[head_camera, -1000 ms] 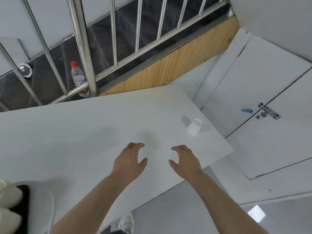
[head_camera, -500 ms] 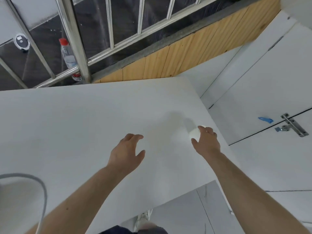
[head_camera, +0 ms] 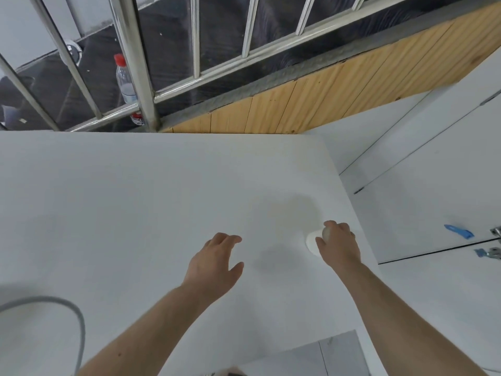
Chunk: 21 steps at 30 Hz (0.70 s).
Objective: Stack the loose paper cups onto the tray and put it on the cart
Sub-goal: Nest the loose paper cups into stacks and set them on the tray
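A single white paper cup [head_camera: 312, 240] is near the right edge of the white table [head_camera: 135, 207]. My right hand [head_camera: 339, 244] grips it, fingers curled around its side, so most of the cup is hidden and only its left part shows. My left hand [head_camera: 217, 263] hovers over the table to the left of the cup, fingers relaxed, holding nothing. At the lower left the grey curved rim of the tray [head_camera: 73, 313] shows; its contents are out of view.
A steel railing [head_camera: 135, 77] runs behind the table, with a red-capped water bottle [head_camera: 125, 85] beyond it. A wooden panel [head_camera: 325, 101] lies along the back right. The table's right edge drops to a white floor with a blue object [head_camera: 458, 231].
My right hand reached right to the cup and closed around it. The view shifted left and down. My left hand stayed over the table.
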Motion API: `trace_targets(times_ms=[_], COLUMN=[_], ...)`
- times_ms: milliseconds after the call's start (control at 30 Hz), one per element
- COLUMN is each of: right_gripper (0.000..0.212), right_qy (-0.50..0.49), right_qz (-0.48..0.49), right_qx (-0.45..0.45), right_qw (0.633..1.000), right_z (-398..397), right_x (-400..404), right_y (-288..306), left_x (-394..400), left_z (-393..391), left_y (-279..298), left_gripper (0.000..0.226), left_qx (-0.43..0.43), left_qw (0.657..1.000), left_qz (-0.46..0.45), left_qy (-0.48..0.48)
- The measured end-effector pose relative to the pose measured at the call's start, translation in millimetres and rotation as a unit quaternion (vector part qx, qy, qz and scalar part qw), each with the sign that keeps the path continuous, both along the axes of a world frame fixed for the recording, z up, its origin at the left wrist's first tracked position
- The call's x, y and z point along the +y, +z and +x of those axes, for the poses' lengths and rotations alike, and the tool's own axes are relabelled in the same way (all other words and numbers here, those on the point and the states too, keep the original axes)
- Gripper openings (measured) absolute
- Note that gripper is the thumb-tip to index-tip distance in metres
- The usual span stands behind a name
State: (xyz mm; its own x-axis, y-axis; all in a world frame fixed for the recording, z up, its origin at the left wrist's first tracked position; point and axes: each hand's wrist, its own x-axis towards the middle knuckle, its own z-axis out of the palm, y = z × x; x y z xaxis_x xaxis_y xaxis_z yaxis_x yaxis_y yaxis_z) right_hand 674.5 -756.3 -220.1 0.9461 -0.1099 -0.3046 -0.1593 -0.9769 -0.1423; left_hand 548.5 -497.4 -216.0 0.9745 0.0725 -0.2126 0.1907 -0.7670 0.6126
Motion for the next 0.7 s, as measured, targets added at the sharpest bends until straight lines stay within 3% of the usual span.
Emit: trace_targets(times_ms=[167,300,467,700], right_gripper=[0.043,0.029,0.023,0.023], right_qy=[0.021,-0.058,-0.095,-0.119], right_qz=[0.236,0.475,0.563,0.593], right_qx=[-0.018,0.074,0.123,0.167], right_qw=[0.971,0.875,0.812,0.779], right_z=[-9.4,-24.5,-33.1,-35.6], right_x=[39.3,75.8,93.7,97.9], right_y=[21.6,40.7,49.2,53.6], left_x=[0.0,2.3,7.8,14.6], left_z=[8.9,16.9,18.8,21.5], left_y=[-1.6,5.1,11.9,17.0], left_gripper=[0.065,0.090,0.092,0.065], left_qx=[0.020,0.007,-0.026,-0.028], left_qw=[0.996,0.986,0.975,0.949], left_qz=[-0.089,-0.160,-0.215,-0.305], left_qy=[0.022,0.037,0.056,0.079])
